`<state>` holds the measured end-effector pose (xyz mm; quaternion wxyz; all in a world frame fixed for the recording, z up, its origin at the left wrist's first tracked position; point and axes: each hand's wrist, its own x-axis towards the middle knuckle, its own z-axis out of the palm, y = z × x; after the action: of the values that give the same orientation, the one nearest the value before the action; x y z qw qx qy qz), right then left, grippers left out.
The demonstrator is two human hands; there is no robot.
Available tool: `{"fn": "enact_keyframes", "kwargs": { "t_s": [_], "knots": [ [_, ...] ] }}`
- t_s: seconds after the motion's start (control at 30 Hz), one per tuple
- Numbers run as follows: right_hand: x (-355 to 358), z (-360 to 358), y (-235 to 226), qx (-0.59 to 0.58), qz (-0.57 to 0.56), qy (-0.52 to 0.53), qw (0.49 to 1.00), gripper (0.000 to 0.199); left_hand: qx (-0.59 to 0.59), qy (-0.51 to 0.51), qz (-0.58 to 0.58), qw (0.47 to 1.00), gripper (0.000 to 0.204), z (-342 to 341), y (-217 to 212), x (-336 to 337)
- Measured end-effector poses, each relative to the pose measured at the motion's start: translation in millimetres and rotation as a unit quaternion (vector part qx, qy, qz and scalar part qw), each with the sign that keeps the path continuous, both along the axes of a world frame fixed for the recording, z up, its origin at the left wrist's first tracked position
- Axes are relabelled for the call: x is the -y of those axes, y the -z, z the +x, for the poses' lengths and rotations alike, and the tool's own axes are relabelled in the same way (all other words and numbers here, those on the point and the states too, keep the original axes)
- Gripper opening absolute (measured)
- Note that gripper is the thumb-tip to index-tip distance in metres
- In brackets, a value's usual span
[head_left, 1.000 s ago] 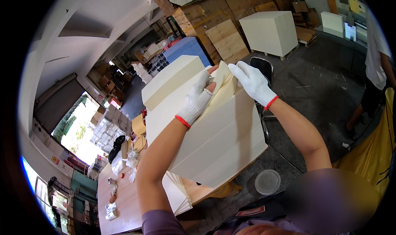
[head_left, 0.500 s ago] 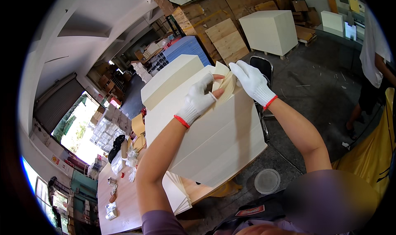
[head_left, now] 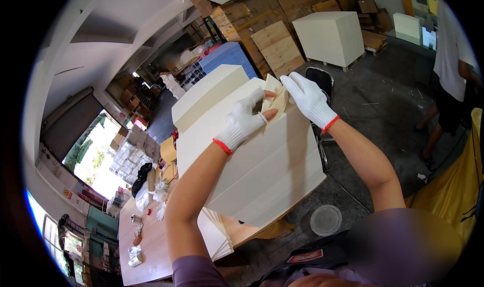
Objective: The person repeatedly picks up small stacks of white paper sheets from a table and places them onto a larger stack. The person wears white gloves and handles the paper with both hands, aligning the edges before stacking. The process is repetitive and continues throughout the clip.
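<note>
A large stack of cream paper sheets (head_left: 262,178) covers much of the wooden table (head_left: 151,236). At its far right corner, several bent, fanned sheets (head_left: 279,104) rise between my hands. My left hand (head_left: 243,119), in a white knit glove with a red cuff and bare thumb and fingertip, holds the near left side of these sheets. Gloved likewise, my right hand (head_left: 307,99) has its fingers closed at their far right edge; its grip underneath is partly hidden. A thicker block of the same paper (head_left: 209,95) lies on the stack's far left.
Loose sheets (head_left: 214,236) jut from the table's near edge. Gloves and small items lie on the left. Beyond the stack is a black-framed chair (head_left: 320,78); a round lid (head_left: 325,220) lies on the floor. A person (head_left: 451,60) stands at right, near yellow cloth (head_left: 448,181).
My hands stay at the same corner, with the left shifted slightly right and up along the bent sheets. The person at the right has moved a little to the left.
</note>
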<state>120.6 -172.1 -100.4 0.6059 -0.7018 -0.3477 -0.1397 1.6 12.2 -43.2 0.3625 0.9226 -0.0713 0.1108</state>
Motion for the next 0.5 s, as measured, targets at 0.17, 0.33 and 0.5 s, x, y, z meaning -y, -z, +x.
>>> {"fn": "enact_keyframes", "kwargs": {
  "t_s": [0.17,0.33,0.5],
  "knots": [
    [0,3,2,-0.020,-0.002,-0.004,1.000,0.059,0.009,0.003,0.035,0.999,0.038,-4,-6,3],
    [3,-3,-5,-0.041,-0.024,-0.005,0.999,0.059,0.076,-0.002,0.082,0.994,0.032,-9,-9,6],
    [-1,6,5,-0.018,0.009,-0.009,1.000,0.056,-0.007,-0.046,0.107,0.993,0.028,-8,-14,9]
  ]
}}
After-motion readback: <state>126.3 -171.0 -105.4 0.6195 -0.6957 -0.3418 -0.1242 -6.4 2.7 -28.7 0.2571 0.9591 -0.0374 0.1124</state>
